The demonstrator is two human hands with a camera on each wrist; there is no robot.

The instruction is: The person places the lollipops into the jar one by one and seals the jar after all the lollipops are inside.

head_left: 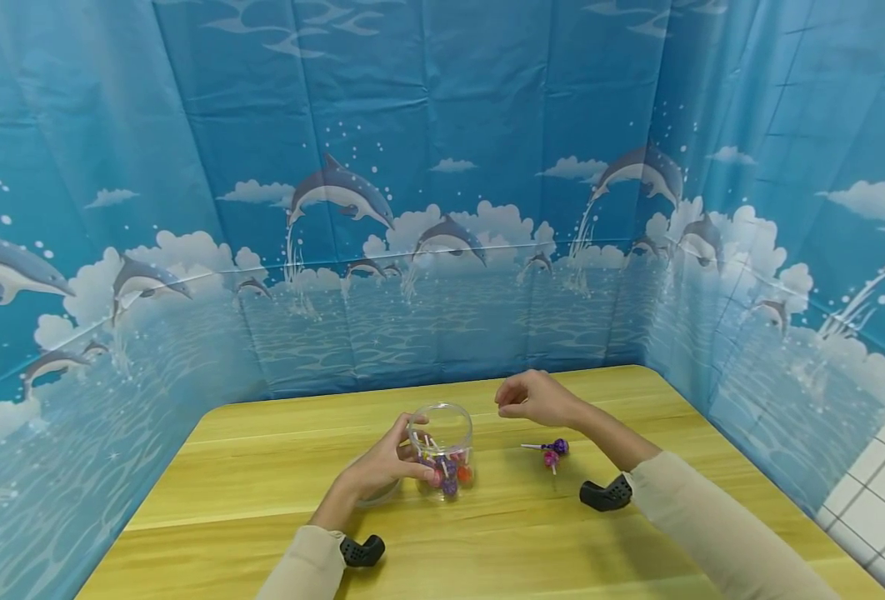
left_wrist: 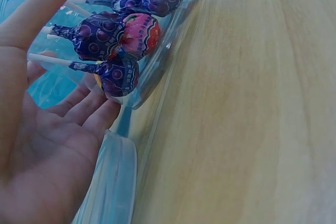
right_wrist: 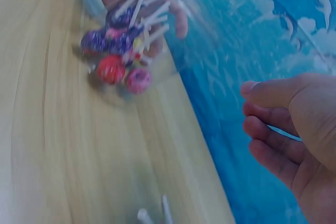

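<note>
A clear plastic jar with several wrapped lollipops in it stands on the table. My left hand grips it from the left side, fingers behind and thumb in front. Purple, pink and red wrappers show low in the jar, most sticks pointing up. Over the table, right of the jar, my right hand is raised with loosely bent fingers and holds nothing. Below that hand, a purple lollipop and a pink lollipop lie close together on the wood.
A clear round lid lies on the table beside the left hand, partly hidden by it in the head view. A blue curtain printed with dolphins hangs behind the table and along its sides.
</note>
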